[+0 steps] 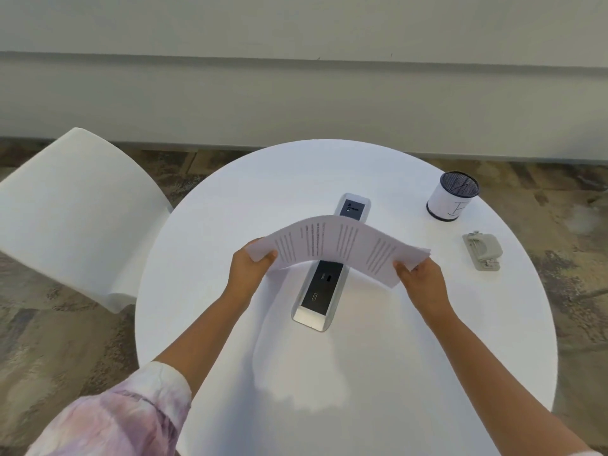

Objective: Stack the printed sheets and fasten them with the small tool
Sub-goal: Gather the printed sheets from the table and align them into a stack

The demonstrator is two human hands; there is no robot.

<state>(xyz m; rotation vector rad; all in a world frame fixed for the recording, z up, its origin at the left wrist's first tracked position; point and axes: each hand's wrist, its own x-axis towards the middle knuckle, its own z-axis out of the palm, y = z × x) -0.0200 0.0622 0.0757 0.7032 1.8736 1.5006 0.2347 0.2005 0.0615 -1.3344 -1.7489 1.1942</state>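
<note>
Currently your left hand [251,268] and right hand [419,274] pinch opposite ends of bowed white printed sheets [335,245] above the round white table [362,373], over its grey power strip [317,297]. Right: small grey stapler [482,251]; mesh cup [452,196], contents unclear.

**Sheets held above the table's middle, tool off to the right**

The table [345,373] fills the lower centre of the frame, with a chair [75,218] beside it at left. A power strip [324,284] is set into the table's middle. The printed sheets [339,248] arch above the strip, clear of the surface, between the left hand [250,271] and right hand [421,281]. At upper right a cup [452,196] stands on the table; the small tool [483,251] lies near it, lower in the frame, well apart from the sheets.
</note>
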